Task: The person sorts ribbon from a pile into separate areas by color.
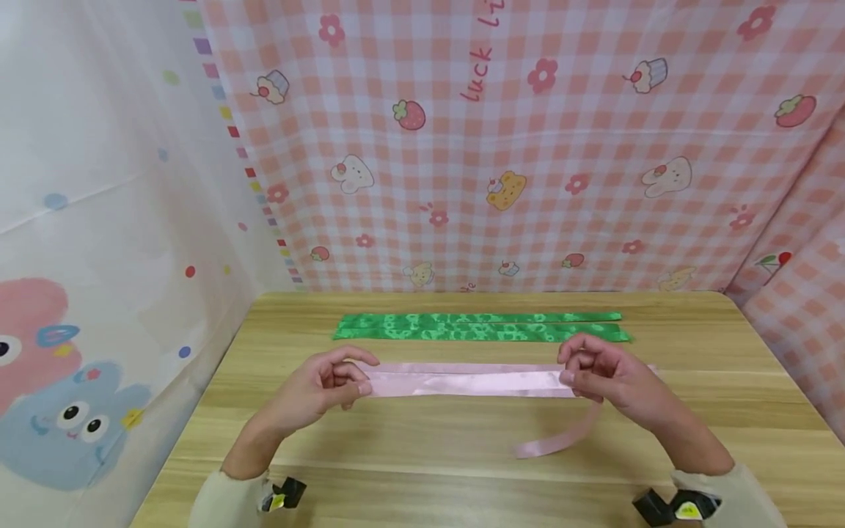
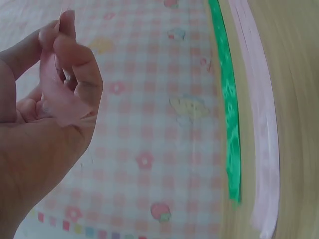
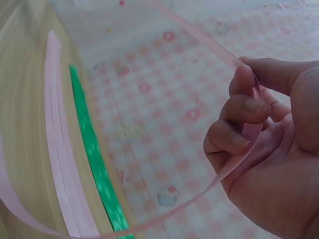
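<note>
A pink satin ribbon [image 1: 502,381] is stretched between both hands, above the table. My left hand [image 1: 317,387] pinches its left end between thumb and index finger; in the left wrist view, a short end of ribbon [image 2: 62,97] curves over the palm. With thumb and index finger, my right hand [image 1: 617,378] pinches the ribbon farther along. A loose tail [image 1: 557,443] runs from that palm in a curve toward the front; it loops across the right wrist view. Beneath the held length, pink ribbon strips [image 2: 266,129] lie side by side on the table, partly hidden in the head view.
Green patterned ribbon strips [image 1: 475,334] lie parallel behind the pink ones on the wooden table [image 1: 422,491]. A pink checked cloth [image 1: 449,161] hangs at the back edge, and a white printed cloth [image 1: 119,242] hangs on the left.
</note>
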Motion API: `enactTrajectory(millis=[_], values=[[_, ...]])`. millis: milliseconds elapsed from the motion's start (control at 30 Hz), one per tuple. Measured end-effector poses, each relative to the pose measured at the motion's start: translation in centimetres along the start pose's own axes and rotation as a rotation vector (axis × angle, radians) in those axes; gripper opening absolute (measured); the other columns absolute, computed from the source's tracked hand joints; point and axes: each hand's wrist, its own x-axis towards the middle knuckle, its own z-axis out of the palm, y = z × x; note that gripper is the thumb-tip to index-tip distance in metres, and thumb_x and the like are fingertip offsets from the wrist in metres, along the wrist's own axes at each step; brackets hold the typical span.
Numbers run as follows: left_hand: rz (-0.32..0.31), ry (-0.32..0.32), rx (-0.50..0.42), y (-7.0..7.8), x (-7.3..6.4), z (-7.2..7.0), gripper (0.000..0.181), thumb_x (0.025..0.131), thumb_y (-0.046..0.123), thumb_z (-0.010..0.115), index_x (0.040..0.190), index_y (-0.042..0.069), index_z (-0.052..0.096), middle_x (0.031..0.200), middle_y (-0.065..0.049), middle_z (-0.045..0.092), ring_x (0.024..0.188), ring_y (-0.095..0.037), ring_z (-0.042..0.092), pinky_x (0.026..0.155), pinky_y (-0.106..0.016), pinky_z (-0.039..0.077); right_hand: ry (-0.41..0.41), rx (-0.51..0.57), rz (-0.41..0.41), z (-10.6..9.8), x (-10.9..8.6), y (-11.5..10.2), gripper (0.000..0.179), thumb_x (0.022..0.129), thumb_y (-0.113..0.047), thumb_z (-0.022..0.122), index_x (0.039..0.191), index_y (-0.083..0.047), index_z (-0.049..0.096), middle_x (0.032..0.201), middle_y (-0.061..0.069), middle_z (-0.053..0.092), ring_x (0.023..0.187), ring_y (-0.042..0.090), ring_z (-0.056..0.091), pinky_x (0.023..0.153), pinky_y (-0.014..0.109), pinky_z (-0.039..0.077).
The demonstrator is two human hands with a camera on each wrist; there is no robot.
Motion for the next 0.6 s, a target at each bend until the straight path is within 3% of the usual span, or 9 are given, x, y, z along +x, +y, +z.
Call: enactTrajectory(millis=[167,267,400,500,600], values=[[-0.004,-0.006,-0.04,-0.3,-1.4,-1.7,0.037,0.097,0.004,0.061,0.131,-0.008,0.051,0.096,-0.004,0.072,0.075,-0.013,0.065,0.074,-0.03,0.058,-0.007,-0.048,0.018,-1.8,-1.7,-0.7,0.026,0.096,0.016,0.045,0.111,-0.004,0.053,0.082,-0.001,0.058,0.062,0.016,0.046,0.045,0.037,0.031],[-0.011,0.003,-0.042,-0.6,-2.0,-2.6,0.038,0.098,0.005,0.06,0.131,-0.011,0.049,0.096,-0.003,0.073,0.076,-0.012,0.066,0.075,-0.03,0.057,0.008,-0.077,0.033,-3.0,-2.8,-1.1,0.027,0.096,0.016,0.045,0.112,-0.004,0.054,0.086,-0.001,0.061,0.072,0.008,0.057,0.052,0.028,0.046],[-0.039,0.041,-0.05,-1.0,-2.7,-3.5,0.029,0.097,0.007,0.061,0.126,0.001,0.058,0.094,-0.002,0.074,0.073,-0.01,0.064,0.073,-0.028,0.056,0.029,-0.094,0.047,-4.3,-4.1,-1.4,0.028,0.096,0.017,0.044,0.111,-0.003,0.055,0.088,-0.001,0.064,0.081,0.006,0.062,0.068,0.023,0.055],[-0.062,0.081,-0.034,-1.2,-3.0,-4.0,0.024,0.096,0.008,0.064,0.119,0.012,0.062,0.09,0.001,0.074,0.071,-0.011,0.063,0.072,-0.027,0.054,0.034,-0.103,0.04,-5.1,-4.8,-1.5,0.027,0.096,0.019,0.043,0.11,0.0,0.054,0.089,0.0,0.064,0.081,0.007,0.062,0.069,0.022,0.055],[-0.085,0.119,0.01,-1.3,-3.2,-4.2,0.022,0.095,0.011,0.066,0.117,0.013,0.062,0.084,0.005,0.073,0.069,-0.012,0.061,0.073,-0.027,0.051,0.032,-0.106,0.032,-5.8,-5.3,-1.5,0.027,0.095,0.02,0.041,0.11,0.002,0.053,0.088,0.002,0.063,0.081,0.008,0.061,0.065,0.027,0.056]])
